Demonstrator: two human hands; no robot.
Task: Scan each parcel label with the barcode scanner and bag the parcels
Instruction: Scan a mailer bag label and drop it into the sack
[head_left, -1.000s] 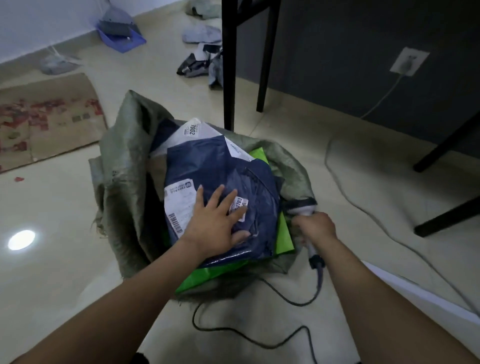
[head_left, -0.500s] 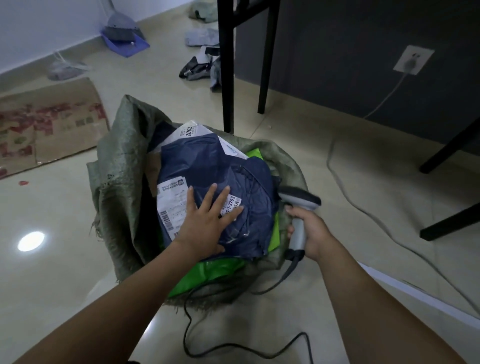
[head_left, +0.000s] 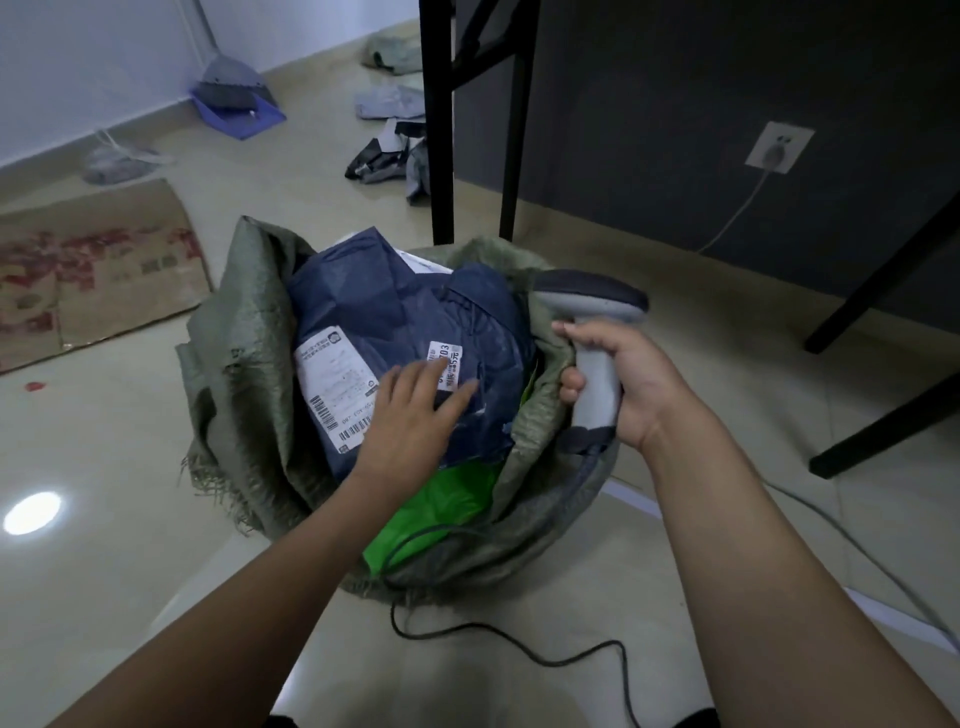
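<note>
At centre frame, the left hand (head_left: 415, 415) lies flat, fingers straight, on a navy parcel (head_left: 395, 306) beside its white label (head_left: 335, 384). To its right, the right hand (head_left: 623, 384) grips the barcode scanner (head_left: 592, 304) upright. The navy parcel lies on a green parcel (head_left: 447, 509) inside the open woven sack (head_left: 234, 364) on the floor (head_left: 104, 571).

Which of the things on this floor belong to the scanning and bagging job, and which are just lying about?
Job: barcode scanner in the right hand; dark blue parcel under the left hand; green parcel; woven sack.
Lying about: flattened cardboard; blue dustpan; loose wrappers.
</note>
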